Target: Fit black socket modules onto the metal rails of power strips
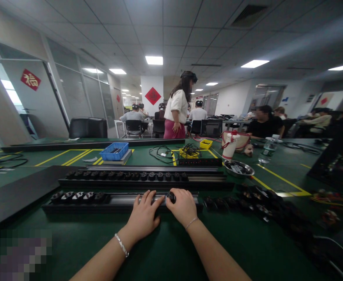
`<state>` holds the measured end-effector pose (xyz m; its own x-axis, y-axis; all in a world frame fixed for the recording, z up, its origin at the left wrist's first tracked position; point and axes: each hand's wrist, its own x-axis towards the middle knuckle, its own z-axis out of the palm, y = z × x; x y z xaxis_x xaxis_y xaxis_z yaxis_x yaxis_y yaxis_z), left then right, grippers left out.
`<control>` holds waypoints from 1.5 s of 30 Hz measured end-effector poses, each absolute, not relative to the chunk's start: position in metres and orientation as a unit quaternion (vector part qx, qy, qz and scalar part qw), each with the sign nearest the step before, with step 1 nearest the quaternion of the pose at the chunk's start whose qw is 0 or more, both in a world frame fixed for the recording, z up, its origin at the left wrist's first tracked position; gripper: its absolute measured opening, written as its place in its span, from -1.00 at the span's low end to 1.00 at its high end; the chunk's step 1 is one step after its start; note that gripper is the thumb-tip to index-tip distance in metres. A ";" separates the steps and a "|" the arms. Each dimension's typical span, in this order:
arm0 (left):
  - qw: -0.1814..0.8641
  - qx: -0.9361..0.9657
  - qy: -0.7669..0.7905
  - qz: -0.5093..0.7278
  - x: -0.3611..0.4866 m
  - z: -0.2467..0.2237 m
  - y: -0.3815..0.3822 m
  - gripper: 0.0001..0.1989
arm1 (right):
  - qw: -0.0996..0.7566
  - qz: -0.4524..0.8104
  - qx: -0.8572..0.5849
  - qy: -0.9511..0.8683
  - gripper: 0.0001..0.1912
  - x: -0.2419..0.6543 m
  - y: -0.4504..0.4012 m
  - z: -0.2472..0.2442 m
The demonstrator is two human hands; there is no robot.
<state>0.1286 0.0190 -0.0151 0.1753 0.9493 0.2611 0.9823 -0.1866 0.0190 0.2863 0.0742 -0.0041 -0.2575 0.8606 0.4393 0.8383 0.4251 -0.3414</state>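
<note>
My right hand [183,205] is closed round a small black part [170,197] at the near black rail [121,200]. Just left of it, my left hand [144,212] rests on the same rail with its fingers spread, holding nothing. At the rail's left end sits a row of black and silver round parts [78,196]. Behind it, a second rail [206,177] carries a long row of black round parts [127,176]. More black parts [221,203] lie on the green table to the right of the near rail.
Further back are a blue bin [114,151], a yellow bin [205,144], coiled cables [161,153], a metal bowl [239,168], a white cup [230,147] and a bottle [268,150]. A dark panel [19,191] lies left. Beyond the table a person [177,109] stands.
</note>
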 end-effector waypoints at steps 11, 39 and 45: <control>0.073 -0.762 -0.634 -0.105 0.128 -0.014 0.018 -0.33 | 0.294 0.016 -0.558 -0.776 -0.85 0.289 0.074 -0.002; 0.065 -0.763 -0.634 -0.107 0.128 -0.013 0.019 -0.32 | 0.254 -0.016 -0.613 -0.748 -0.90 0.296 0.077 0.000; 0.064 -0.763 -0.634 -0.111 0.128 -0.014 0.019 -0.32 | 0.260 -0.015 -0.624 -0.736 -0.88 0.294 0.076 0.002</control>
